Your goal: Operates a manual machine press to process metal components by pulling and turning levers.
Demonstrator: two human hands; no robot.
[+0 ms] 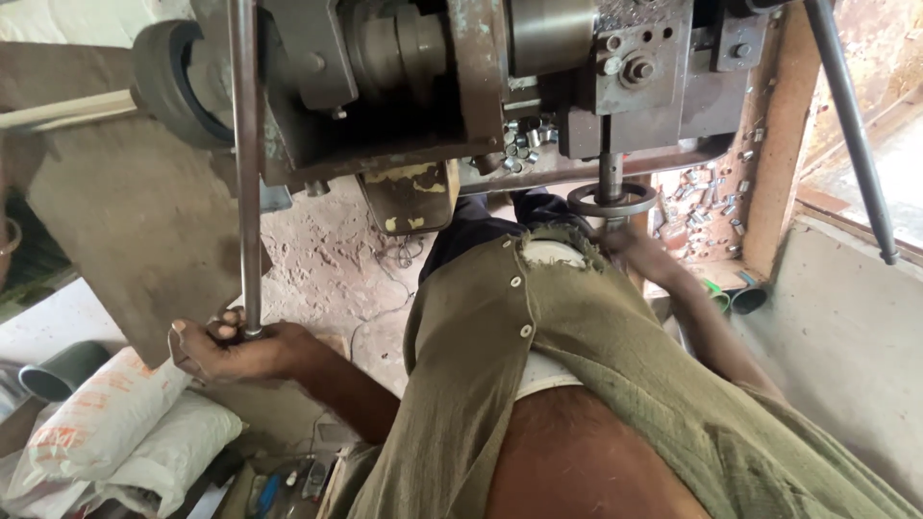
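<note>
Your left hand (226, 348) is wrapped tight around the lower end of the long steel lever (247, 163) — beside the machine (461, 86). Your right hand (630, 245) reaches the metal ring (611, 200) (grip hidden, can't tell) — under the press head.

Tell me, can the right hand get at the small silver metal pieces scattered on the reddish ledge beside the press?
Probably yes. The right hand sits under the grey metal ring, and the small silver metal pieces lie just beside it with nothing visibly between. The left hand grips the long steel lever rod.
</note>
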